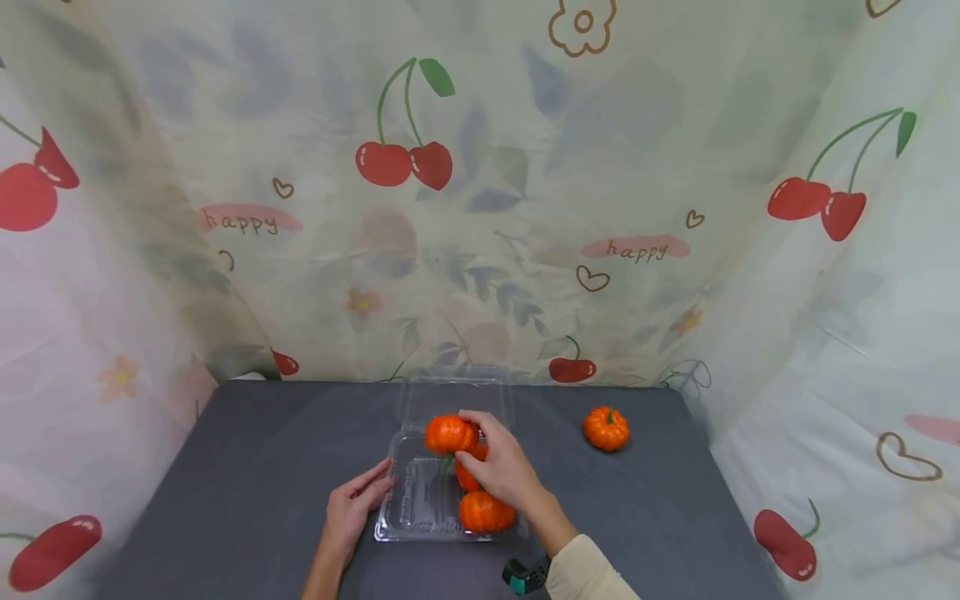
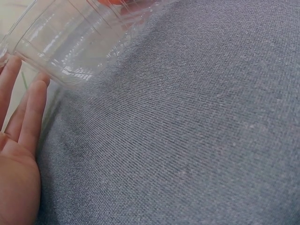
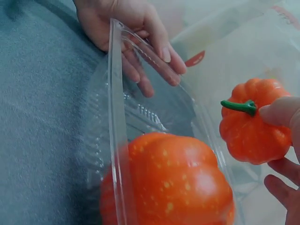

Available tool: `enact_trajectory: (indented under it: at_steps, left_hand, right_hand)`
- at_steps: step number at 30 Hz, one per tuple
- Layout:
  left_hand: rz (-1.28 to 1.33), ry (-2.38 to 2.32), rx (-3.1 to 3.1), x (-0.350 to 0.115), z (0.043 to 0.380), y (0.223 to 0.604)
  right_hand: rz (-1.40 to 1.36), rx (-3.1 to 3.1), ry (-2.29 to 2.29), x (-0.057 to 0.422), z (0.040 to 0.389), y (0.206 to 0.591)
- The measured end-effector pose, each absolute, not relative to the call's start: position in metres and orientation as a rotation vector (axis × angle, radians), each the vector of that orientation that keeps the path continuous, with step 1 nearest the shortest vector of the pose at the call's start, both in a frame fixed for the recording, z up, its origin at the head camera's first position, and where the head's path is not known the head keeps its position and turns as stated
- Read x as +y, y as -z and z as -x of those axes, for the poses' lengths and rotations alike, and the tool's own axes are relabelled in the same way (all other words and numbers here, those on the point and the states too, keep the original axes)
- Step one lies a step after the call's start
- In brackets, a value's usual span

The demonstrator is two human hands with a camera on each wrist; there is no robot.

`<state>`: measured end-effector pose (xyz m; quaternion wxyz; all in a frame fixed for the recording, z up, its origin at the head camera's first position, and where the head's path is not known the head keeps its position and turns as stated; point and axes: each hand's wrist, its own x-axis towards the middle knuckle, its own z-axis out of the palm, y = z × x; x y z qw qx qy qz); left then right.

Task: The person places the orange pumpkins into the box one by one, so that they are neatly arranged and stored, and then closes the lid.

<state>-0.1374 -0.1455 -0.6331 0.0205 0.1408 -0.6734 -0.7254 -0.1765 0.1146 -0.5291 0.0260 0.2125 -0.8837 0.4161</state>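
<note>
My right hand (image 1: 510,471) pinches a small orange toy pumpkin (image 1: 447,434) between thumb and fingers, above a clear plastic clamshell box (image 1: 420,492). The pumpkin's green stem (image 3: 239,107) points left in the right wrist view. Two more pumpkins sit in the right half of the box: a front one (image 1: 486,512) and a back one (image 1: 467,473) partly covered by my right hand. At the left side of the box, my left hand (image 1: 348,510) touches the wall with extended fingers (image 2: 33,112).
The clear lid (image 1: 457,404) stands opened at the back of the box. Another orange pumpkin (image 1: 606,429) lies on the grey cloth-covered table (image 1: 277,467), toward the back right. A printed curtain (image 1: 480,250) encloses the table at the back and sides.
</note>
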Motion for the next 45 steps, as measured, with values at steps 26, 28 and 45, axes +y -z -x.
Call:
enact_trajectory:
  at_steps: [26,28,45]
  left_hand:
    - [-0.461,2.262,-2.083,-0.146,0.138,0.634]
    - [-0.463,2.262,-2.085,-0.146,0.138,0.634]
    - [-0.457,2.247,-2.089,-0.145,0.137,0.634]
  right_hand:
    - [-0.612,-2.891,-1.290,0.092,0.184,0.536]
    - [-0.615,-2.891,-1.282,0.091,0.186,0.537]
    - [-0.661,-2.992,-1.088,0.077,0.192,0.537]
